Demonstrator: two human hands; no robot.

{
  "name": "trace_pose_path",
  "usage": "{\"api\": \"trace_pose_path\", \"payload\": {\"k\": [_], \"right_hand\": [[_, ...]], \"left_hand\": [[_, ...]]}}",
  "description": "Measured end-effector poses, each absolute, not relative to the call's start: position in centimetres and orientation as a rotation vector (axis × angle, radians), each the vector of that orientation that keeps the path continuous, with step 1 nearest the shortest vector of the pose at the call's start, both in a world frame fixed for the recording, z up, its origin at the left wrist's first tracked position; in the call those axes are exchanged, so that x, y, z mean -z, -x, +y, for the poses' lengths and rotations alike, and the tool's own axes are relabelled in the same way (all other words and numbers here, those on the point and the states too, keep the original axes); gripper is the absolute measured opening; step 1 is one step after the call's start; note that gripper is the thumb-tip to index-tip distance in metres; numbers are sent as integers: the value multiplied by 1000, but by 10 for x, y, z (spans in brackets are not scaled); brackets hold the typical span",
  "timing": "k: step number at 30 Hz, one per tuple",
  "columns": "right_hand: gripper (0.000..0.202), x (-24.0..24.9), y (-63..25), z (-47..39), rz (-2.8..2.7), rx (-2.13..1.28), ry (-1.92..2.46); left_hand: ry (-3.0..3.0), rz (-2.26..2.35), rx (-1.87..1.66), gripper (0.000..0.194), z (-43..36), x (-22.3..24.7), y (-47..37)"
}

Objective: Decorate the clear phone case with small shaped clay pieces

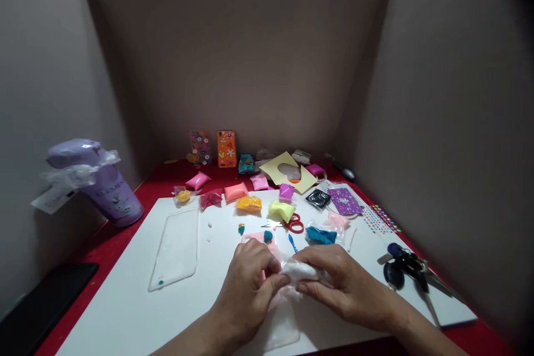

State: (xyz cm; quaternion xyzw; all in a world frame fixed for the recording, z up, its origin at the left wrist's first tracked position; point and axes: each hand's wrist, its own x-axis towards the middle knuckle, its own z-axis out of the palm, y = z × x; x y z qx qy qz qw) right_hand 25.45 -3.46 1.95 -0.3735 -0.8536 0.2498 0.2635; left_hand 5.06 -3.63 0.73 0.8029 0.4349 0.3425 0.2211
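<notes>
Between my two hands is a small clear plastic packet of white modelling clay [301,271]. My left hand [249,283] pinches its left end with thumb and fingers. My right hand [340,281] is wrapped round the packet's right part. Beneath them lies a clear phone case [281,328], with pink clay [250,238] over its upper part, mostly hidden by my hands. A teal lump of clay [267,236] sits at the case's top edge. Just beyond my fingers lies a blue modelling tool [292,243].
Another clear phone case [174,250] lies on the white board [125,300]. Red-handled scissors [295,225] and several clay packets, such as an orange one [249,204], lie behind my hands. Keys [409,267] are at right, a purple cup [110,192] at left.
</notes>
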Motion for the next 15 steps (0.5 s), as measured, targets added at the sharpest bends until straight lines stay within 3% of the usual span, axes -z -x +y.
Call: {"api": "trace_pose_path", "payload": {"k": [15], "right_hand": [[18, -19, -254, -33, -2297, -672, 994]], "left_hand": [[-2225, 1190, -952, 16, -34, -8, -48]]}}
